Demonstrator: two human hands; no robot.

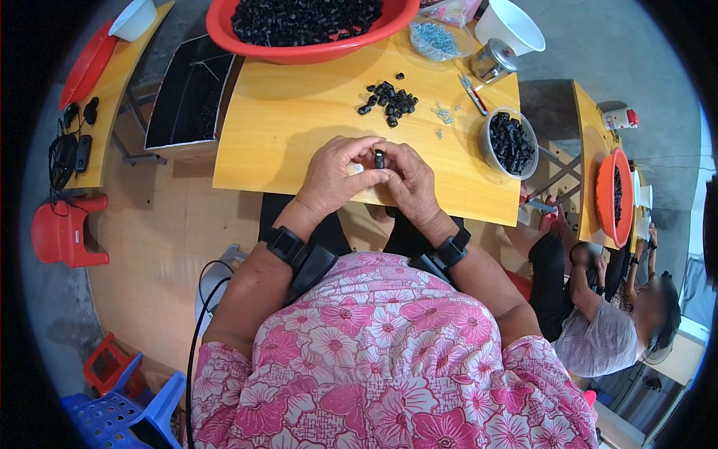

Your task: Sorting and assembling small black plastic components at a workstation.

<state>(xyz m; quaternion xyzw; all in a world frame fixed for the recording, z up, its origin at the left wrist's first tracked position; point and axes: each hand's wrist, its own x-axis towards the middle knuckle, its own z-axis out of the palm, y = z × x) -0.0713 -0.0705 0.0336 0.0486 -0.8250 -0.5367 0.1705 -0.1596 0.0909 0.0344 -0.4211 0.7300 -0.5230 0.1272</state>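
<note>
A small black plastic part (379, 159) stands upright between the two hands, short and blocky, dark against the fingers; it sits above the near edge of the yellow wooden table (299, 127), pinched from both sides; the left hand (333, 176) closes its thumb and fingertips on the part's left side, and the right hand (407, 179) closes on its right, so both grips are clamped on the same piece, with only its top showing; both wrists wear black straps; just beyond the hands, farther on the table, lies a loose heap of black parts (389, 101), with a few small silver screws (443, 114) to its right; farther right sits a metal bowl (509, 142) full of black pieces, near the table's right edge; at the far edge a large red basin (310, 30) holds many more; a clear dish of screws (437, 39) stands to its right.
</note>
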